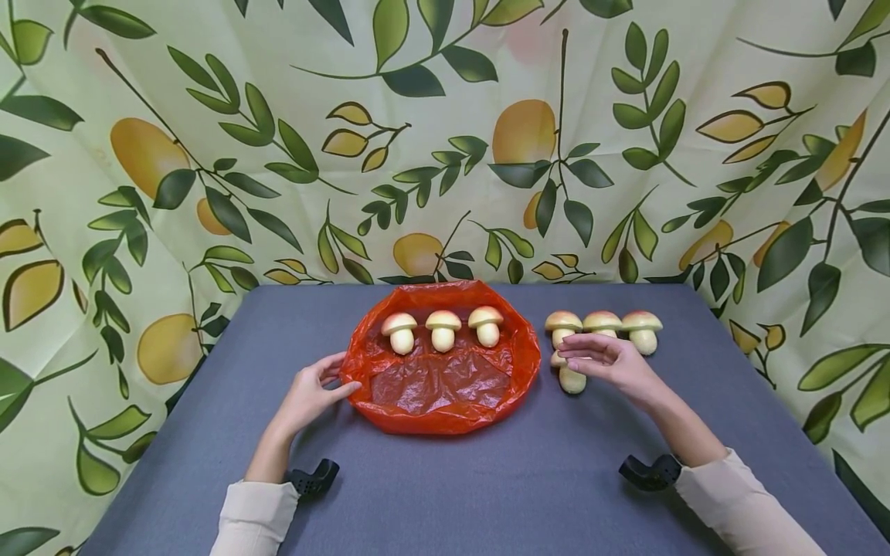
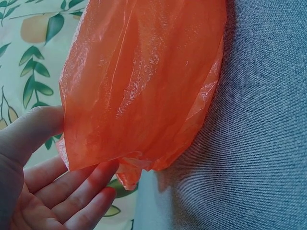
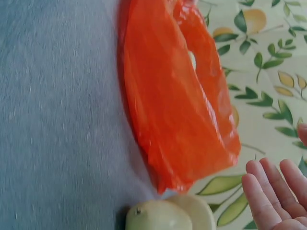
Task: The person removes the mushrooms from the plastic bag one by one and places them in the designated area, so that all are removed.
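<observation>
The left hand (image 1: 311, 394) has the rim of the red bag (image 1: 431, 422) between its thumb and fingers, thumb lapping over the edge, probably just to stop the thin plastic sagging and keep the mouth wide. The right hand (image 1: 615, 363) holds nothing, fingers loosely extended, and hangs by the front mushroom (image 1: 572, 381), partly covering it in the head view. Behind that one there's a row of three mushrooms (image 1: 602, 320), caps up, packed side by side. Inside the bag are three more mushrooms (image 1: 443, 328), spaced out towards the far side, which I'd guess leaves the near half free. The raised wall sits between the two lots, so anything crossing has to clear it. All this is on a blue-grey tabletop (image 1: 431, 494), leafy print cloth (image 1: 445, 170) hanging behind
</observation>
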Tool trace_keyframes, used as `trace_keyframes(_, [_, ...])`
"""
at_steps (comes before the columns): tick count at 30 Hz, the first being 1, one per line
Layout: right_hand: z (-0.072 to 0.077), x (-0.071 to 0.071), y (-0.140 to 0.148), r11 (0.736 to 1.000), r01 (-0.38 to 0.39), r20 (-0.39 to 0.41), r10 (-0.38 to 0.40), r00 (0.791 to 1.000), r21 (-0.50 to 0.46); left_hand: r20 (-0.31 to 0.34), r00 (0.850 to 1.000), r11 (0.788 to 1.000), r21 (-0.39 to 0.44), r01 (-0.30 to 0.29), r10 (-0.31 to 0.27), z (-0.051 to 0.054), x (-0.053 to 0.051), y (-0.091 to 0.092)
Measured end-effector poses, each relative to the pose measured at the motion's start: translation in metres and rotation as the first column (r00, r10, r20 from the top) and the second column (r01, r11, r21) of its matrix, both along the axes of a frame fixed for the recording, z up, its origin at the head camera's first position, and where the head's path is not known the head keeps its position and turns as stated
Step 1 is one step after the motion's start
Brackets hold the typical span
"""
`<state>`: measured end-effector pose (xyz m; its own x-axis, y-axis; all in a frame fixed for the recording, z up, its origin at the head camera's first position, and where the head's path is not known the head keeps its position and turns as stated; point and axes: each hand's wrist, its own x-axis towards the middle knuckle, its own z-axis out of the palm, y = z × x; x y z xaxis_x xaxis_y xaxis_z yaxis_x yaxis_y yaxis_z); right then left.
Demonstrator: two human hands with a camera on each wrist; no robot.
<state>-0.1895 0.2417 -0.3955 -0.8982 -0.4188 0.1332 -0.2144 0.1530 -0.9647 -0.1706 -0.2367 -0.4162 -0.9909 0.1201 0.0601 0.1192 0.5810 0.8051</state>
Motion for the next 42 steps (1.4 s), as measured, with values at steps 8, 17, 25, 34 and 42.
trace_keyframes(8, [0.003,0.002,-0.017,0.999,-0.044,-0.032,0.044,0.999,0.017,0.002,1.000,1.000,0.001,-0.001,0.001,0.000,0.000,0.000])
trace_keyframes(17, [0.001,0.000,-0.040,0.997,-0.075,0.016,0.075,0.997,0.022,-0.001,1.000,1.000,0.000,-0.001,0.001,-0.002,0.000,0.000])
trace_keyframes(25, [0.001,-0.003,-0.061,0.995,-0.094,0.053,0.092,0.994,0.034,-0.017,1.000,1.000,0.021,-0.007,0.007,-0.005,-0.003,0.000])
trace_keyframes(34, [0.000,-0.010,-0.079,0.994,-0.100,0.057,0.098,0.994,0.036,-0.015,1.000,1.000,0.006,0.003,-0.003,-0.003,-0.001,0.000])
trace_keyframes(42, [-0.004,-0.017,-0.096,0.994,-0.108,0.101,0.104,0.989,0.032,0.014,1.000,1.000,0.007,0.013,-0.013,0.000,0.000,0.001])
